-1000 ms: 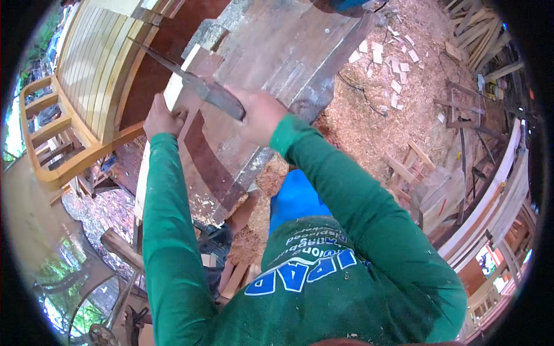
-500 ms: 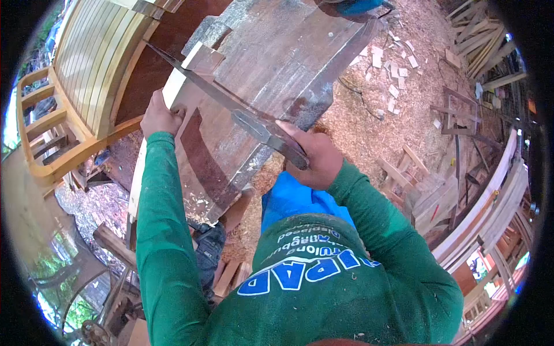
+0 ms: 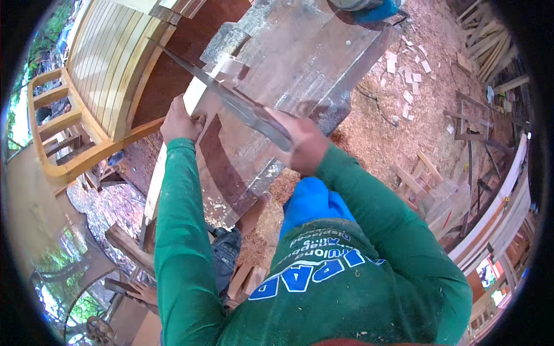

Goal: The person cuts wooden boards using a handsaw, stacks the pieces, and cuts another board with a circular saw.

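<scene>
My right hand [image 3: 309, 147], blurred by motion, is closed around the handle of a handsaw [image 3: 245, 109]. The saw's long blade slants up and left across a pale wooden board [image 3: 195, 92], crossing it near its far end. With its fingers and thumb wrapped over the edge, my left hand [image 3: 182, 121] grips that board just on the near side of the blade. The board lies along the left edge of a worn wooden workbench [image 3: 300, 69], and its near end runs down past my left forearm. Whether the teeth are inside a cut cannot be seen.
A blue power tool [image 3: 369, 12] sits at the bench's far end. Left of the bench stands a curved slatted wooden piece [image 3: 109, 63]. Wood offcuts [image 3: 408, 75] and sawdust cover the floor at right. Another person's hand [image 3: 143, 293] shows at lower left.
My right hand and the saw have moved forward and left across the board. My left hand keeps its grip. Another person's hand has come into view at lower left.
</scene>
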